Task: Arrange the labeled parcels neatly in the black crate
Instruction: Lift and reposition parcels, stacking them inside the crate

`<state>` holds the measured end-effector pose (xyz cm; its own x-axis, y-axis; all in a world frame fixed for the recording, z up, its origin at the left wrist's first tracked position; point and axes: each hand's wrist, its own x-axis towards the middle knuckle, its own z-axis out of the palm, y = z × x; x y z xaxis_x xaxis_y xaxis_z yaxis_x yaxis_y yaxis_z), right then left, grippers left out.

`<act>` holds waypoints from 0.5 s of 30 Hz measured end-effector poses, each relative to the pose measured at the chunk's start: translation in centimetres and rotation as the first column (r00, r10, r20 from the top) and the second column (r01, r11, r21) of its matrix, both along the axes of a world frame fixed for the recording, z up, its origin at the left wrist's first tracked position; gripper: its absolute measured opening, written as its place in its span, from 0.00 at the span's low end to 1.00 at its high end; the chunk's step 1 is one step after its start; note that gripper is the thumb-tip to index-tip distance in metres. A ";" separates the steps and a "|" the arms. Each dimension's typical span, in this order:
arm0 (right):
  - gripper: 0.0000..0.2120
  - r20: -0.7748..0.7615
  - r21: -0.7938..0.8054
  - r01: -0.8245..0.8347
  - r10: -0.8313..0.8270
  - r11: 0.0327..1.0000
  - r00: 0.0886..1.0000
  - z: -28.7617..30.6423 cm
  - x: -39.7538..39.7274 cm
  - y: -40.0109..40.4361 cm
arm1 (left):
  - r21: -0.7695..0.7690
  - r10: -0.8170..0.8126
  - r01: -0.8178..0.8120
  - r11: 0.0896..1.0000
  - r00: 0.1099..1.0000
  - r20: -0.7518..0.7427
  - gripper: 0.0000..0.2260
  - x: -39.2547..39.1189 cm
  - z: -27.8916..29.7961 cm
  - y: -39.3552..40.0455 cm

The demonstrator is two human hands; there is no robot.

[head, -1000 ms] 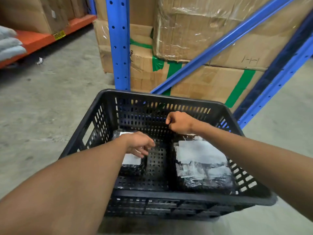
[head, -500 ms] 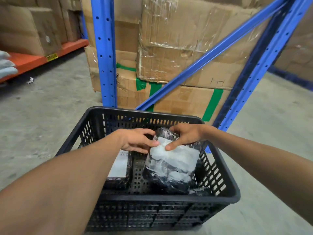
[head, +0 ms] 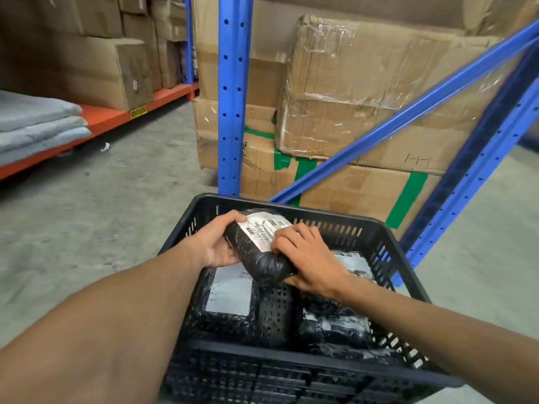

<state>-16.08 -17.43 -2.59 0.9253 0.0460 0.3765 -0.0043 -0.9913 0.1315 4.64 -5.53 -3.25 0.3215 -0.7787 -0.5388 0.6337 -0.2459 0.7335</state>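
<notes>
Both hands hold one black parcel (head: pixel 260 249) above the inside of the black crate (head: pixel 326 360), tilted, with its white label (head: pixel 266 231) facing up. The left hand (head: pixel 216 243) is curled around the left side of this parcel: the thumb lies on the top edge next to the label, and the fingers go under the parcel, so they are mostly hidden. The right hand (head: pixel 310 262) lies on the right side of it with the fingers half bent; the fingertips (head: pixel 280 243) press on the label's edge and the palm wraps the lower end. Below the left hand, a second parcel (head: pixel 230 298) lies flat on the crate bottom with a white label up. Below the right hand and wrist, a third parcel (head: pixel 335 322) lies at the right side of the crate, partly covered by the forearm. A bare strip of the crate floor shows between these two.
</notes>
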 end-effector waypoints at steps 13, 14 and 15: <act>0.45 -0.278 0.862 0.260 -0.024 0.436 0.960 0.4 2.5 -1.6 | 0.000 -0.194 0.197 0.980 0.964 0.181 0.15 2.4 -1.3 2.9; 0.43 -0.280 0.861 0.256 -0.012 0.439 0.960 0.4 2.9 -1.5 | 0.026 -0.232 0.231 0.973 0.951 0.203 0.13 2.2 -1.1 2.8; 0.41 -0.282 0.871 0.266 -0.023 0.412 0.959 0.3 3.4 -1.4 | 0.052 -0.260 0.255 0.966 0.938 0.228 0.11 2.0 -0.8 2.6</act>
<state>-12.65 -18.86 -2.33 0.9359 -0.3452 -0.0700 -0.2554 -0.5284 -0.8097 6.66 -2.88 -4.07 0.2292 -0.8406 -0.4908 0.3610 -0.3949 0.8449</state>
